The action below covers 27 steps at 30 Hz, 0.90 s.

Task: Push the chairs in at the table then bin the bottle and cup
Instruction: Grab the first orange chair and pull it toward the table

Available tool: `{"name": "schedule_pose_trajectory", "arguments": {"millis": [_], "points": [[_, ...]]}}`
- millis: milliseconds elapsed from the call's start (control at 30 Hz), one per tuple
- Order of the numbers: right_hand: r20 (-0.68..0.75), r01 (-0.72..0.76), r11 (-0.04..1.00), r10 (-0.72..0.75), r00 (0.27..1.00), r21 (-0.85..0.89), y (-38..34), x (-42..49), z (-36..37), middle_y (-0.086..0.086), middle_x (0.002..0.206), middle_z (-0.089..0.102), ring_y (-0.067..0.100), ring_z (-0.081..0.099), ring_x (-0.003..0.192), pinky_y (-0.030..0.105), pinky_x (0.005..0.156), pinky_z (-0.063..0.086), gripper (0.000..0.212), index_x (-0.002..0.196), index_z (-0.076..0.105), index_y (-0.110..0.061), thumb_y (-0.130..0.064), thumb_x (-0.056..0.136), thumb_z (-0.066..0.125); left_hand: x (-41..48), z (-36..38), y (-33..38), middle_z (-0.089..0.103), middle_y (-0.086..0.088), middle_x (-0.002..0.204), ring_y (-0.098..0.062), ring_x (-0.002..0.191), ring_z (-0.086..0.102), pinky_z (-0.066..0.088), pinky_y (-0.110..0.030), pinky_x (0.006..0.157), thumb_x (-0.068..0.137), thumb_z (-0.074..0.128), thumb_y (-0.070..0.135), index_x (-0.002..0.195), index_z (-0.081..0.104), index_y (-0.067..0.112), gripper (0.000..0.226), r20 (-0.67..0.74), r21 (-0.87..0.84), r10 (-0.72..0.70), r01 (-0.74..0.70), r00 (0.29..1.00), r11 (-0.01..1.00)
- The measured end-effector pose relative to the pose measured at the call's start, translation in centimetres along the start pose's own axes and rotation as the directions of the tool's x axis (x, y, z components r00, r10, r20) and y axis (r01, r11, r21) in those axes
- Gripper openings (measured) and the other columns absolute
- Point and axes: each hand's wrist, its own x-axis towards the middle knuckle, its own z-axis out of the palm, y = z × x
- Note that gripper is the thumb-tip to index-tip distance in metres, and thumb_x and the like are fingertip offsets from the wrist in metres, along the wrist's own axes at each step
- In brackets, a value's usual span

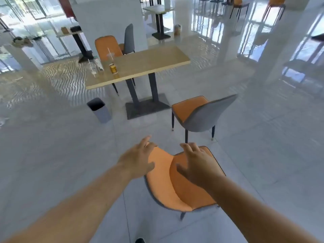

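Observation:
An orange chair [177,186] stands just below me, away from the wooden table [140,67]. My left hand [138,158] hovers open at the left of its backrest top. Over the right side of the backrest my right hand [196,163] is open too, fingers spread. Another orange and grey chair [198,113] stands pulled out to the right of the table's base. At the table's far side are an orange chair [107,46] and a grey chair [128,39]. On the table's left end stand a gold can [113,68], a clear cup with a straw [110,57] and a clear bottle [98,64].
A grey bin [99,109] stands open on the floor left of the table's base. White pillars [108,20] rise behind the table, with other tables [158,9] and chairs further back. The tiled floor [61,155] is glossy.

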Motion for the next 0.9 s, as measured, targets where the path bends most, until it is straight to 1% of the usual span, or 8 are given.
{"name": "schedule_pose_trajectory", "arguments": {"millis": [133, 267, 467, 600, 667, 733, 800, 900], "points": [[0.074, -0.224, 0.975, 0.223, 0.972, -0.002, -2.3, 1.3, 4.8, -0.001, 0.152, 0.038, 0.024, 0.053, 0.124, 0.035, 0.084, 0.055, 0.076, 0.152, 0.021, -0.032, -0.067, 0.093, 0.052, 3.8, 1.5, -5.8, 0.001, 0.006, 0.169, -0.031, 0.133, 0.044, 0.047, -0.043, 0.096, 0.087, 0.064, 0.039, 0.147, 0.034, 0.032, 0.068, 0.115, 0.061, 0.078, -0.085, 0.990, 0.994], [0.157, -0.371, 0.929, 0.366, 0.917, 0.001, -5.2, 2.2, 10.2, -0.002, 0.152, 0.036, 0.025, 0.051, 0.122, 0.035, 0.084, 0.051, 0.080, 0.154, 0.019, -0.031, -0.071, 0.092, 0.049, 7.2, 3.3, -11.2, -0.003, 0.004, 0.169, -0.032, 0.125, 0.050, 0.049, -0.044, 0.091, 0.085, 0.059, 0.015, 0.149, 0.034, 0.036, 0.072, 0.253, 0.152, 0.189, -0.232, 0.949, 0.961], [0.306, -0.496, 0.869, 0.470, 0.828, 0.006, -8.9, 3.5, 17.8, -0.004, 0.151, 0.036, 0.028, 0.051, 0.124, 0.042, 0.089, 0.052, 0.091, 0.156, 0.016, -0.038, -0.080, 0.083, 0.050, 10.8, 7.1, -14.2, 0.002, -0.006, 0.168, -0.034, 0.129, 0.051, 0.050, -0.045, 0.093, 0.083, 0.062, 0.017, 0.152, 0.030, 0.039, 0.079, 0.453, 0.276, 0.225, -0.376, 0.863, 0.884], [0.383, -0.566, 0.823, 0.539, 0.750, -0.051, -9.4, 3.7, 21.4, -0.002, 0.139, 0.044, 0.027, 0.057, 0.108, 0.043, 0.082, 0.055, 0.086, 0.154, 0.017, -0.037, -0.068, 0.085, 0.056, 12.6, 9.3, -13.8, 0.012, -0.009, 0.167, -0.035, 0.124, 0.055, 0.051, -0.045, 0.091, 0.088, 0.063, 0.018, 0.151, 0.036, 0.039, 0.072, 0.492, 0.258, 0.255, -0.419, 0.832, 0.870], [0.395, -0.592, 0.802, 0.568, 0.722, -0.072, -9.3, 3.6, 22.7, -0.002, 0.134, 0.047, 0.026, 0.057, 0.103, 0.042, 0.078, 0.055, 0.081, 0.157, 0.014, -0.036, -0.057, 0.089, 0.055, 13.6, 9.8, -13.5, 0.032, -0.011, 0.156, -0.034, 0.115, 0.058, 0.053, -0.046, 0.089, 0.090, 0.063, 0.017, 0.146, 0.043, 0.034, 0.062, 0.479, 0.297, 0.289, -0.463, 0.829, 0.835], [0.384, -0.600, 0.796, 0.581, 0.718, -0.082, -9.1, 3.7, 23.5, -0.002, 0.133, 0.049, 0.026, 0.056, 0.101, 0.042, 0.077, 0.054, 0.075, 0.157, 0.014, -0.037, -0.046, 0.093, 0.052, 14.3, 10.0, -13.6, 0.047, -0.009, 0.130, -0.032, 0.103, 0.059, 0.055, -0.047, 0.082, 0.090, 0.065, 0.020, 0.138, 0.052, 0.028, 0.050, 0.447, 0.347, 0.321, -0.493, 0.835, 0.798], [0.386, -0.590, 0.802, 0.576, 0.721, -0.094, -8.9, 4.0, 23.8, -0.004, 0.129, 0.049, 0.025, 0.056, 0.096, 0.042, 0.074, 0.053, 0.071, 0.157, 0.016, -0.038, -0.041, 0.095, 0.051, 14.5, 9.8, -14.0, 0.049, -0.007, 0.116, -0.029, 0.096, 0.059, 0.054, -0.043, 0.075, 0.091, 0.062, 0.023, 0.130, 0.058, 0.026, 0.039, 0.421, 0.383, 0.343, -0.508, 0.839, 0.772], [0.414, -0.544, 0.830, 0.539, 0.733, -0.118, -9.1, 3.9, 23.7, -0.003, 0.126, 0.049, 0.024, 0.053, 0.087, 0.040, 0.070, 0.050, 0.070, 0.156, 0.016, -0.038, -0.038, 0.096, 0.051, 13.4, 9.5, -14.8, 0.052, -0.005, 0.112, -0.027, 0.096, 0.059, 0.044, -0.039, 0.066, 0.093, 0.058, 0.024, 0.123, 0.063, 0.025, 0.030, 0.419, 0.390, 0.352, -0.516, 0.837, 0.763]]}}
